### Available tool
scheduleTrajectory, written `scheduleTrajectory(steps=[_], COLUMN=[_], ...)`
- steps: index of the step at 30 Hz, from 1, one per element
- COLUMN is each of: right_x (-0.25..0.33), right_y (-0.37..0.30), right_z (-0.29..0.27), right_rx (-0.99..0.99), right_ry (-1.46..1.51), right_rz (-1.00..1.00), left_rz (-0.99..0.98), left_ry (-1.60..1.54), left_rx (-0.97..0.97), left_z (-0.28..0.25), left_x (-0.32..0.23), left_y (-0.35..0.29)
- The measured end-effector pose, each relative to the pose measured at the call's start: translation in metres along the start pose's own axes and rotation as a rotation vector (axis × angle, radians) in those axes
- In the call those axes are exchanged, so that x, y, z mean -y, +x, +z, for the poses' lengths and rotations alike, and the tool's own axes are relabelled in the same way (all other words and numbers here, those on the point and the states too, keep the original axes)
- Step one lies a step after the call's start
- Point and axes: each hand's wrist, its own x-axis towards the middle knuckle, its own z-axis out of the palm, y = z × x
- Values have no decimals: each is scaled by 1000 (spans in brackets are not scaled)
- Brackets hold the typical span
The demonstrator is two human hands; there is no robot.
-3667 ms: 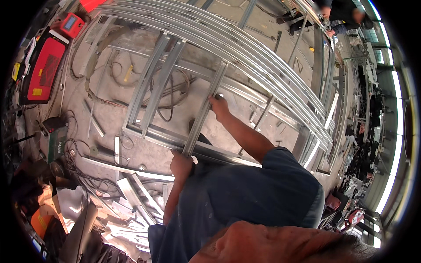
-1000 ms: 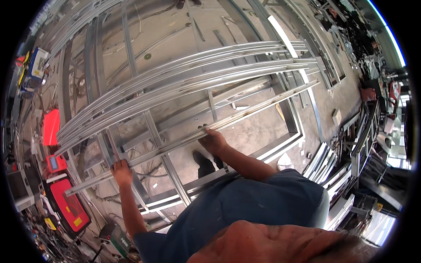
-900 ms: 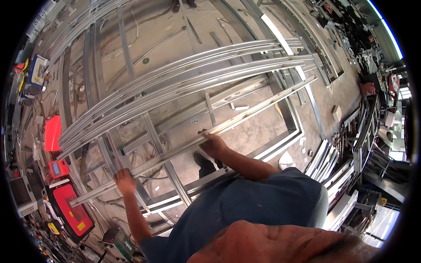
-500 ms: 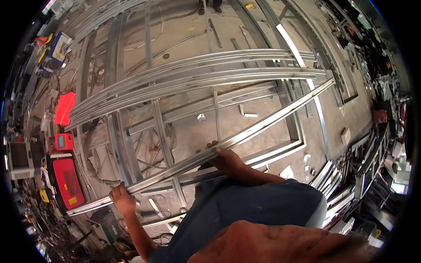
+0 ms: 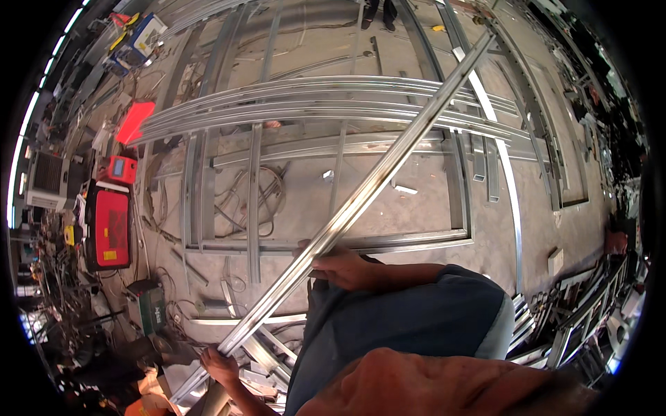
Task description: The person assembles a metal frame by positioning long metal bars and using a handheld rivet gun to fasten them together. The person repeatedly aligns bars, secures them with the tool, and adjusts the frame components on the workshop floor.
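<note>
A long, shiny metal rail (image 5: 368, 191) slants across the view, from the lower left up to the far right. My left hand (image 5: 220, 366) is closed around it near its lower end. Farther up, around its middle, my right hand (image 5: 333, 267) also grips it, with some fingers hidden behind the metal. Beyond my hands lies a bundle of similar rails (image 5: 291, 111) across a large metal frame (image 5: 416, 244). The held rail passes over the bundle and the frame's right side. Its far end reaches past a pale flat strip (image 5: 505, 180).
At left stand a red-and-black machine (image 5: 111, 229), a small red box with a screen (image 5: 121, 168), a red panel (image 5: 135, 121) and a green case (image 5: 144, 305). Blue equipment (image 5: 142, 41) sits at far left. Coiled cable (image 5: 257, 201) lies inside the frame. Another person's feet (image 5: 379, 15) show at the top.
The rail has swung steeper: its far end moved up and away, its near end down toward me. My left hand came down and slightly right with it; both hands keep hold.
</note>
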Motion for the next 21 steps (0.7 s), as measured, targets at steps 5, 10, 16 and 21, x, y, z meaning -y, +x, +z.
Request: scheduleTrajectory(steps=[5,10,16,21], right_x=[-59,-148,-268,-384], right_y=[7,11,1,-17], right_z=[8,19,47,47], right_rx=[148,196,334,885], right_ry=[-67,-87,-186,-363], right_rz=[183,435,832,738], left_rz=[-184,-335,-523,-615], left_ry=[41,69,227,282], left_rx=[15,67,96,177], left_z=[-17,-41,-56,-68], left_x=[23,63,130,101], left_y=[-109,-214,-353,-396])
